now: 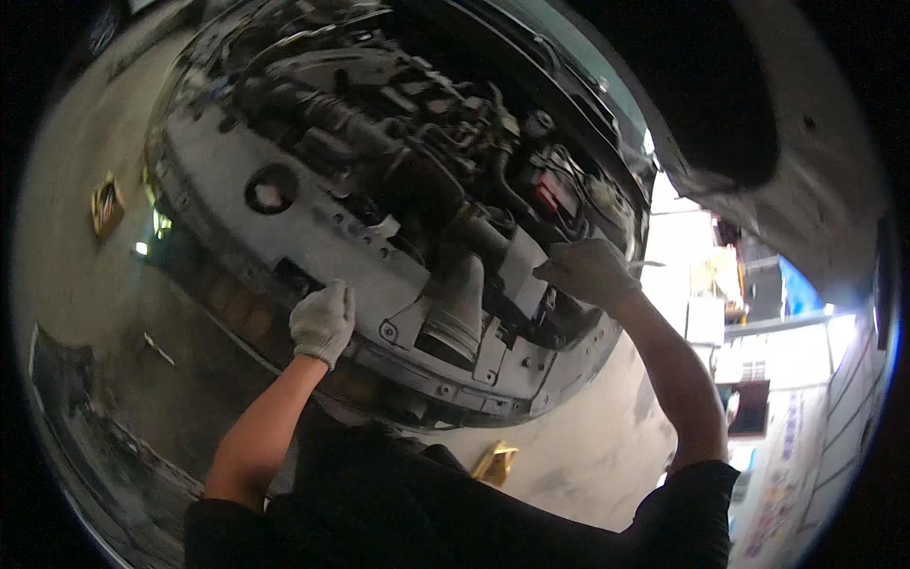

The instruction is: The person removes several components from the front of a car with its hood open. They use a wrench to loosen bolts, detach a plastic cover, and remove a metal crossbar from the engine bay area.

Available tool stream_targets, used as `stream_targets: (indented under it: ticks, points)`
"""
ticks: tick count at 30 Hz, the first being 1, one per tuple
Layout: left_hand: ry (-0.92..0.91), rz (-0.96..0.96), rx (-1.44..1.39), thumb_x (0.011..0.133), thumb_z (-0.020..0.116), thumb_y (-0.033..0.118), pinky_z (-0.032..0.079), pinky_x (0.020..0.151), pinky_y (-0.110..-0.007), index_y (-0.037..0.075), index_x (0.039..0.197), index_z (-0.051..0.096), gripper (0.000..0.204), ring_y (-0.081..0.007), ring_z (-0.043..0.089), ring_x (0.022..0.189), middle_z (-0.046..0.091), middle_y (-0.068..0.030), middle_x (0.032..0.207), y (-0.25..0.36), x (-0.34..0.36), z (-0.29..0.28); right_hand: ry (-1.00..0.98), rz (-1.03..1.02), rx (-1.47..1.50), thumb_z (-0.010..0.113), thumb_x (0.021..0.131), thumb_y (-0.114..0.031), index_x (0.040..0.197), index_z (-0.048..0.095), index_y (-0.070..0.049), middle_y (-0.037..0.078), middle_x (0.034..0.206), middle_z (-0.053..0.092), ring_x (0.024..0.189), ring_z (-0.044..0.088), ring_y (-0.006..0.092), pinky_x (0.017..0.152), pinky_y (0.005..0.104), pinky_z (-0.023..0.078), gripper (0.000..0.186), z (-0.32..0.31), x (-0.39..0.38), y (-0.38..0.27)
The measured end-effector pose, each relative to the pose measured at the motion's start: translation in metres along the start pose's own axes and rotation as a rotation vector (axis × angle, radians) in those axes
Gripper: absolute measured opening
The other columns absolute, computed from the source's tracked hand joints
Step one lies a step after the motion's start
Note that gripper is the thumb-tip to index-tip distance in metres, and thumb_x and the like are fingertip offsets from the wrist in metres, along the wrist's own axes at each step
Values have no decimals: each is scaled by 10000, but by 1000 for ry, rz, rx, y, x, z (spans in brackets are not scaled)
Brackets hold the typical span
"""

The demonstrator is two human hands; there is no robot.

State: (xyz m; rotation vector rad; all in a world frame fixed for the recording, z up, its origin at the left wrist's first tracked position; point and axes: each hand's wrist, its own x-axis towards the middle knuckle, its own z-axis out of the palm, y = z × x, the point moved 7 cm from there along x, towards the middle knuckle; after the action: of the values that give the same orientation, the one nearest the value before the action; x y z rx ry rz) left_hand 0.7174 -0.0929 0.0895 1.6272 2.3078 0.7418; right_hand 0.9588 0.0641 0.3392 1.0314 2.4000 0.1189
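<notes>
My left hand (320, 325), in a white knit glove, is curled closed at the front of a grey plastic engine-bay panel (227, 161), beside a dark recess; what it holds, if anything, is hidden. My right hand (588, 273), gloved too, has bent, closed fingers over the right side of the engine bay, near a battery with red on it (555, 194); a pale slender piece shows behind it, and its grip is unclear. Between the hands lie a ribbed air duct (450, 308) and black engine parts (427, 123).
The raised hood (796, 218) overhangs at the upper right. Yellow boxy items (106, 207) (495, 465) and a slender metal piece (159, 348) lie on the concrete floor (85, 275). Shelving with a blue item (796, 284) stands in the bright background at right.
</notes>
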Motion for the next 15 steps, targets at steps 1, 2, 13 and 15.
stream_targets:
  ticks: [1,2,13,15]
  points:
    - [0,9,-84,983,549,303,522,623,-462,109,943,629,214,-352,651,695,658,-125,759,0,0,-5,97,40,111,627,921,-405,978,751,-127,124,864,722,797,699,305,715,410,557,309,-7,-31,4]
    - [-2,22,-162,987,546,303,515,622,-463,108,957,634,216,-356,651,699,660,-131,763,2,2,-12,111,201,215,647,915,-384,945,753,-116,137,872,721,804,699,315,702,420,555,290,17,-61,22]
    - [-1081,-218,-854,981,568,200,445,554,-279,80,1064,668,177,-123,555,655,634,-16,784,149,-151,71,-348,1002,1157,428,967,-557,1093,722,-26,255,1096,680,1060,639,437,938,490,490,621,469,-382,-103]
    - [-1327,-488,-794,973,579,195,431,532,-273,58,1079,662,192,-125,557,659,638,-36,799,194,-202,95,-165,1052,1329,424,963,-540,1118,713,-14,267,1107,674,1083,631,437,953,488,487,619,546,-427,-141]
